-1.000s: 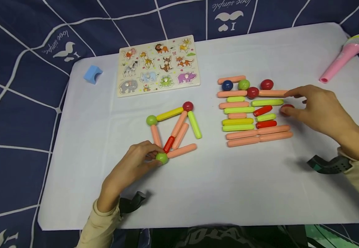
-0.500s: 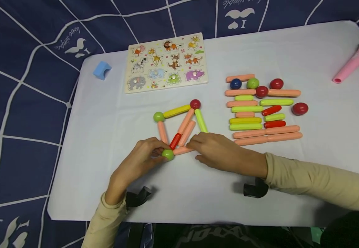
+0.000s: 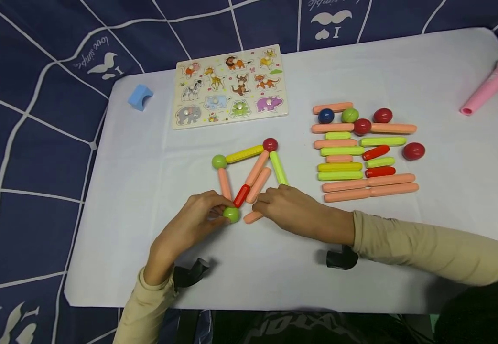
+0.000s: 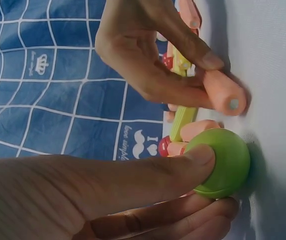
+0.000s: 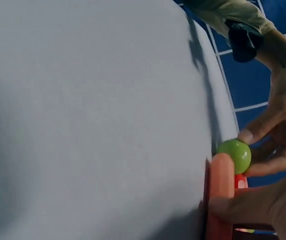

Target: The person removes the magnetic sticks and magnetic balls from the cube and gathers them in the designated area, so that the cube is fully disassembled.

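Pulled off the green ball (image 3: 232,214) pinched by the left hand (image 3: 189,228), the pink stick (image 3: 253,217) sits in the right hand (image 3: 294,210)'s grip.

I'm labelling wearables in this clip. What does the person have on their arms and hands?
Both arms wear long beige sleeves reaching the wrists. The left hand and right hand are bare: no gloves, and no rings that I can make out. A dark strap-mounted device sits under each wrist, the left device and the right device.
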Demonstrator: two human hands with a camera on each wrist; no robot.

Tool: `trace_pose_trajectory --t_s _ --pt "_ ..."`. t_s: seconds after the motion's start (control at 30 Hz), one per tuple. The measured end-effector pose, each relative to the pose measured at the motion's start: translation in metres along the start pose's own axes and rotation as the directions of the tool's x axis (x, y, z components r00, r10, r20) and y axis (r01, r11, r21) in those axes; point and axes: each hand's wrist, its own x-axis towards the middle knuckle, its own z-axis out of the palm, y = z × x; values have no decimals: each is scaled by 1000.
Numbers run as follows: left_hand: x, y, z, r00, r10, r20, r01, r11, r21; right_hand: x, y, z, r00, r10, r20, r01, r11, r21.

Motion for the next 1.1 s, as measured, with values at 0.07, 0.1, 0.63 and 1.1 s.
trace_pose_trajectory --t_s 0.07,0.1,0.63,1.1 --pt "-1 0 0 1000 2 -5 -2 1000 -3 -8 3 -4 1000 -9 -24 9 1000 -8" --pt "-1 0 1 1000 2 -8 -2 1000 -4 -14 5 -8 999 -9 -41 8 1000 -13" --pt "-3 -2 -3 999 -49 0 49 998 -35 -136 47 -31 940 253 -230 -232 966 115" --pt "2 1 1 997 -76 15 76 996 -56 -132 47 -22 937 222 -271 -209 975 74"
